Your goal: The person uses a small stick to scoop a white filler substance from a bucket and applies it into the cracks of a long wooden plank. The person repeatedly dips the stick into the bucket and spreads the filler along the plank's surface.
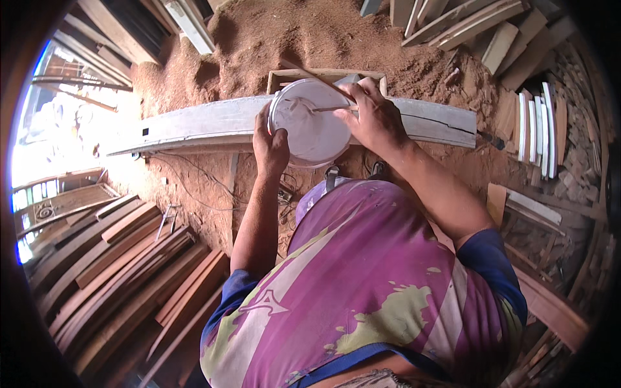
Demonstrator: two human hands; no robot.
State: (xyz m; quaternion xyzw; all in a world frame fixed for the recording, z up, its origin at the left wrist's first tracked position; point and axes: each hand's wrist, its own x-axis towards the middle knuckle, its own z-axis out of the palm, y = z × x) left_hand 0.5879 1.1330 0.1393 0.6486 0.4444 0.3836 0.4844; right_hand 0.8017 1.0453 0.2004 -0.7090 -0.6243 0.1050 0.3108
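My left hand [271, 145] grips the rim of a round white plastic tub [277, 104] on its left side, thumb over the edge. A smooth pale substance [315, 128] lies in the tub; whether it is paste or powder I cannot tell. My right hand [376, 114], over the tub's right side, pinches a slim brown stick [318, 79] that slants up past the far rim. A second thin piece [335, 109] reaches from those fingers into the pale substance. Beneath the tub runs a long whitish board [204, 114]; I cannot tell whether the tub rests on it.
A wooden frame [276, 80] stands just behind the board. Sawdust [291, 29] is heaped beyond. Stacked timber [121, 271] fills the lower left, and planks [465, 24] lean at upper right. Dark cables [194, 174] trail across the ground. White-edged strips [538, 128] stand at right.
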